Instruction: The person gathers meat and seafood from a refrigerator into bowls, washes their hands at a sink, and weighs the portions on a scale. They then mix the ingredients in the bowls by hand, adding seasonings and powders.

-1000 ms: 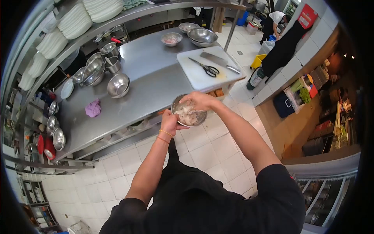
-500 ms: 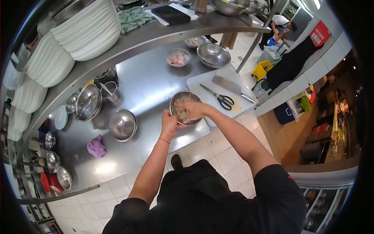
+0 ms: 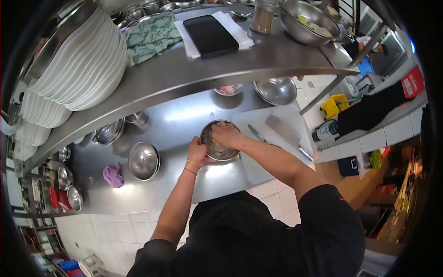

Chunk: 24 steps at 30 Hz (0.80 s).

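Observation:
A metal mixing bowl is held over the steel counter, by the left edge of the white cutting board. My left hand grips its left rim, thumb on top and fingers beneath. Inside the bowl, my right hand has its fingers bunched against the far side; their tips and whatever they hold are hidden. A pale, wet smear coats the bowl's inner wall. On the board lie a cleaver and scissors, the scissors partly covered by my right forearm.
A steel shelf spans above the counter, carrying stacked white plates, a green cloth and a black tablet-like object. Nested bowls and a purple cloth sit left. Behind are a bowl of pinkish pieces and another bowl.
The camera view has shifted, so the shelf looks larger and hides more of the counter's back. My right hand has moved to the bowl's far side; the left still grips the rim.

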Tool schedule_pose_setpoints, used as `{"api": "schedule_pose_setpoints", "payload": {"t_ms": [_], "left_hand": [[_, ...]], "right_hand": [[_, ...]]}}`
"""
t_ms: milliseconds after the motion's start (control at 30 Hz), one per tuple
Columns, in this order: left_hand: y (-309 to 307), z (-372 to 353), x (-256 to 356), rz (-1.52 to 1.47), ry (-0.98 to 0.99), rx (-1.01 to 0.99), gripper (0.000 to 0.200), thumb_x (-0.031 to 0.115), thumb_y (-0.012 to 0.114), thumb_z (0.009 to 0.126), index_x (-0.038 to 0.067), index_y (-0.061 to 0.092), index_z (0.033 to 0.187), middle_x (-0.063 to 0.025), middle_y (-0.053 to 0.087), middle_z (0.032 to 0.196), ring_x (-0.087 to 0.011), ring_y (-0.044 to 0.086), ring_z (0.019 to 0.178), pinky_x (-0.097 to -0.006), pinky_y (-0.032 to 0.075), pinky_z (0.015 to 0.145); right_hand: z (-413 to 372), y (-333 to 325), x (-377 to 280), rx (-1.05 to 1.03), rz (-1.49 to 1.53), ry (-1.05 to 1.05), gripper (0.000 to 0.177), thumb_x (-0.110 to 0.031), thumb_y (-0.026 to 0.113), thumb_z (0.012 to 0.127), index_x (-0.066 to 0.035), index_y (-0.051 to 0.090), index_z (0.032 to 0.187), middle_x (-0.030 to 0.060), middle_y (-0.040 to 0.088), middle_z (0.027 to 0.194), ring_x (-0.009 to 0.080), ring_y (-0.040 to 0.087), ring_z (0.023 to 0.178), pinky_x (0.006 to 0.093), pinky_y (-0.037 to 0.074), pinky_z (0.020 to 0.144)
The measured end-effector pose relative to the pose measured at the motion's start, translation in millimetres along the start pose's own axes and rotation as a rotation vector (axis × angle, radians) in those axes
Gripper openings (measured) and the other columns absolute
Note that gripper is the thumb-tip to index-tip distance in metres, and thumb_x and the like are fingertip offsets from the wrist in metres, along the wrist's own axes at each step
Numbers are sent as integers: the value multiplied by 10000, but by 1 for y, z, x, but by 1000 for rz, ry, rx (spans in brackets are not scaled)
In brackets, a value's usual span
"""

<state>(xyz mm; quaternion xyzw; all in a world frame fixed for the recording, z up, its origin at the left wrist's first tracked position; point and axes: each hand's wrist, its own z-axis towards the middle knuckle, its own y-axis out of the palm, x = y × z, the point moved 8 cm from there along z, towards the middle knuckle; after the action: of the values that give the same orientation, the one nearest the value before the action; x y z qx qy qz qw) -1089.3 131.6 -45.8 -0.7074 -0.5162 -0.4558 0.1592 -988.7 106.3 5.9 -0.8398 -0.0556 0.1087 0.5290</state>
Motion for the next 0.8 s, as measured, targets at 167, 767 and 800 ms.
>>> {"api": "schedule_pose_setpoints", "payload": {"t_ms": [167, 767, 800], "left_hand": [[6, 13, 14, -84, 47, 91, 281, -108, 486, 735, 17, 383, 966, -187, 531, 888, -370, 653, 695, -553, 606, 514], [34, 17, 39, -162, 91, 177, 271, -73, 492, 785, 8, 360, 1008, -190, 540, 921, -359, 659, 723, -525, 616, 513], [39, 18, 45, -170, 92, 182, 271, -73, 492, 785, 8, 360, 1008, -190, 540, 921, -359, 659, 723, -525, 616, 513]], "right_hand": [[18, -38, 37, 92, 479, -308, 317, -128, 696, 703, -42, 672, 1006, 149, 664, 959, 318, 634, 935, 406, 512, 831], [-2, -86, 66, -65, 480, -338, 445, -52, 624, 721, -66, 601, 1165, 149, 610, 1144, 275, 609, 980, 345, 485, 832], [9, -72, 78, -71, 475, -343, 445, -52, 624, 721, -66, 601, 1165, 149, 610, 1144, 275, 609, 980, 345, 485, 832]]}}
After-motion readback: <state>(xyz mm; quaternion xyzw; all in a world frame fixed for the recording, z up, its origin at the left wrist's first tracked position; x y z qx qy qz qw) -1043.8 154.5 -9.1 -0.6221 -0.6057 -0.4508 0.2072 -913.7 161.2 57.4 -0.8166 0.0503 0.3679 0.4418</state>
